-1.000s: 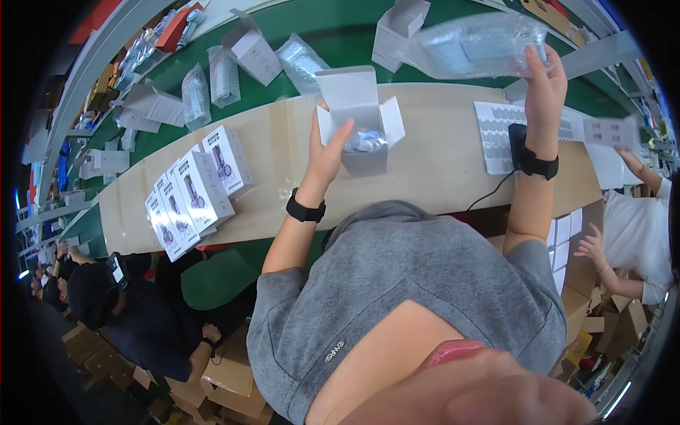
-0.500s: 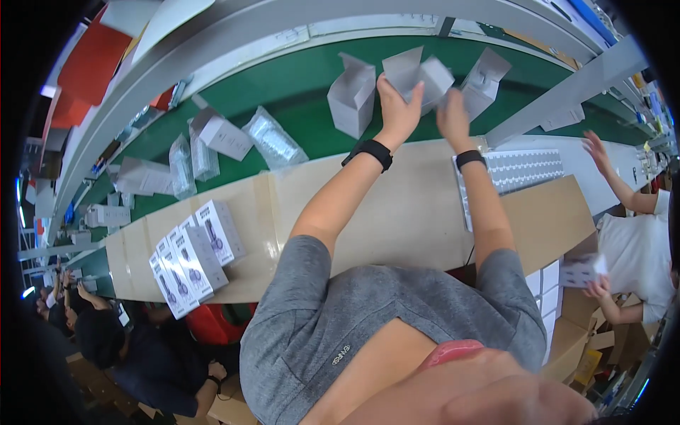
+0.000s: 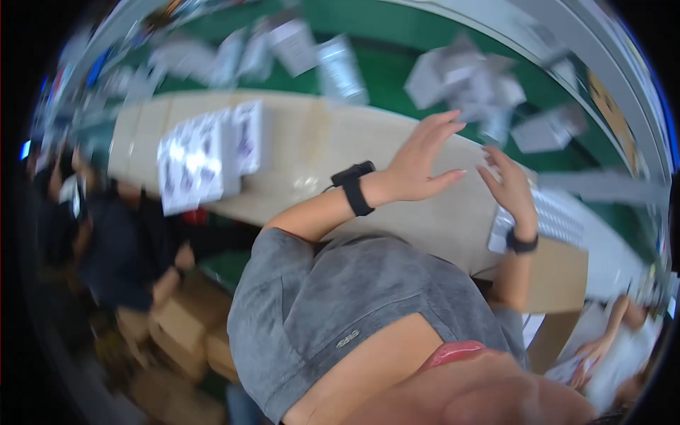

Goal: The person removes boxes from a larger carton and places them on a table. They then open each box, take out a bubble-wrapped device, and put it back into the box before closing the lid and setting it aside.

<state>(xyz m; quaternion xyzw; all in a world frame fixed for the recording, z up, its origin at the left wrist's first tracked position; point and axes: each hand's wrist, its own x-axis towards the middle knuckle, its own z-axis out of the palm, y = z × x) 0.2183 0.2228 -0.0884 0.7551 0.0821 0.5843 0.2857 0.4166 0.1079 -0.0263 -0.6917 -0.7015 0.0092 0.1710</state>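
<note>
The picture is motion-blurred. My left hand (image 3: pixel 423 161) is raised over the beige worktable (image 3: pixel 312 163), fingers spread, holding nothing. My right hand (image 3: pixel 507 185) hangs beside it, also spread and empty, just left of a tray of small white parts (image 3: pixel 563 221). Both wrists wear black bands. Open white cartons (image 3: pixel 460 74) lie on the green conveyor belt (image 3: pixel 386 64) beyond my fingertips, apart from both hands.
A row of flat printed boxes (image 3: pixel 202 152) stands on the table's left part. Clear bagged items (image 3: pixel 340 60) lie on the belt. Brown cartons (image 3: pixel 180 333) sit on the floor at lower left. Another person's hand (image 3: pixel 591 350) works at lower right.
Both hands have drawn back from the green belt to over the table, and the white cartons they touched stay on the belt. The view has swung and blurred.
</note>
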